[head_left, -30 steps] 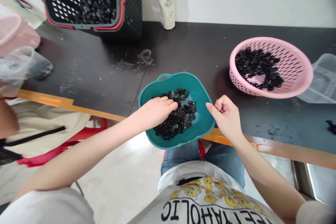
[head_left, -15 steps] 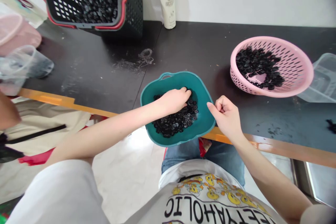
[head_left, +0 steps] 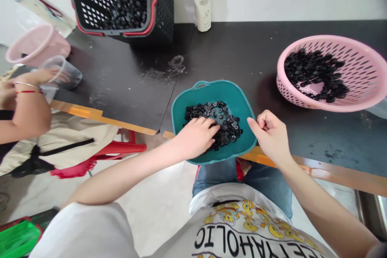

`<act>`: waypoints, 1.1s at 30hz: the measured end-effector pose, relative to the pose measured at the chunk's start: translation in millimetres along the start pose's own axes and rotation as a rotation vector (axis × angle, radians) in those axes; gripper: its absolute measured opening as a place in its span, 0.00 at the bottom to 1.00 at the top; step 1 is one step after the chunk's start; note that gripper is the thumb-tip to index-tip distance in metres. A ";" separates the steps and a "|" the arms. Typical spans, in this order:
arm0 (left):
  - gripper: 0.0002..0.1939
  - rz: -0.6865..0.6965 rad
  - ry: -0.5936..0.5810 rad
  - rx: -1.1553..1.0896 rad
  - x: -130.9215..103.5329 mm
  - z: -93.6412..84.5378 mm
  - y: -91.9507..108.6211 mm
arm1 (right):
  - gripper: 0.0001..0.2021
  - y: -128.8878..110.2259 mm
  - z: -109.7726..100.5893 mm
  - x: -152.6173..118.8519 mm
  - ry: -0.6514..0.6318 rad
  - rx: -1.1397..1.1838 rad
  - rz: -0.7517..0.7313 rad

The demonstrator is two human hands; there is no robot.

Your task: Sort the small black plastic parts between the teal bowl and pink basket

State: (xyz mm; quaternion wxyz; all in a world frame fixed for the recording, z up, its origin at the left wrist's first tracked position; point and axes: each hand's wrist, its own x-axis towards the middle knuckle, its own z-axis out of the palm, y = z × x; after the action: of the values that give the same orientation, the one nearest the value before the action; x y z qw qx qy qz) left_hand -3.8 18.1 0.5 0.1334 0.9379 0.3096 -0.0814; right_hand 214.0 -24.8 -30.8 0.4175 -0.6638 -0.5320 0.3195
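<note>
A teal bowl point(head_left: 238, 105) sits at the near edge of the black table, holding a heap of small black rings point(head_left: 225, 119). My left hand point(head_left: 196, 137) lies palm down in the heap, fingers spread over the rings. My right hand point(head_left: 272, 135) grips the bowl's right rim between thumb and curled fingers.
A pink slotted basket point(head_left: 356, 84) of black rings stands at the right. A black crate point(head_left: 127, 0) with more rings and a white bottle point(head_left: 202, 0) stand at the back. At the left, another person's hand point(head_left: 42, 76) holds a clear cup point(head_left: 65, 72) beside a pink tub point(head_left: 38, 44).
My left hand has slid back from the far side of the heap toward the near rim. The view has shifted left, bringing the other person's arm into sight. My right hand stays on the rim.
</note>
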 end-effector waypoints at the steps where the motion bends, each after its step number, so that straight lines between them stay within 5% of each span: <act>1: 0.21 0.066 -0.017 -0.063 1.2 2.8 5.2 | 0.18 -0.5 -0.6 0.0 0.004 -0.029 -0.012; 5: 0.25 0.244 -0.042 -0.292 5.2 0.4 21.0 | 0.17 -9.6 -11.4 5.7 -0.004 -0.230 -0.104; 9: 0.17 0.200 -0.033 -0.276 -4.4 -11.5 12.6 | 0.12 -31.5 -20.9 19.4 -0.109 -0.409 -0.241; 12: 0.10 0.027 -0.033 -0.098 -17.9 -14.8 -3.9 | 0.07 -47.0 -8.2 28.1 -0.431 -0.549 -0.422; 15: 0.14 -0.029 -0.041 -0.034 -28.9 -11.5 -15.6 | 0.09 -53.1 18.5 35.6 -0.815 -0.699 -0.586; 18: 0.13 -0.033 -0.048 -0.032 -33.8 -6.3 -19.3 | 0.08 -54.0 38.2 48.8 -1.019 -0.858 -0.671; 24: 0.10 -0.026 0.009 -0.041 -38.7 -8.7 -21.0 | 0.07 -61.7 35.8 76.4 -0.895 -0.990 -0.714; 30: 0.10 -0.041 0.021 -0.082 -50.0 -17.6 -18.5 | 0.13 -55.8 45.2 63.4 -1.142 -0.826 -0.703; 33: 0.11 -0.038 0.044 -0.112 -58.3 -18.1 -16.0 | 0.07 -54.4 44.3 64.0 -1.069 -0.934 -0.717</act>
State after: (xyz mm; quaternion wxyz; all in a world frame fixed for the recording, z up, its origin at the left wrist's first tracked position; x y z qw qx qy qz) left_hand -58.5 3.3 28.2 0.1771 0.9245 0.3345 -0.0457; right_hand 166.4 51.7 -0.6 -0.1384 -0.3151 -0.9206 0.1846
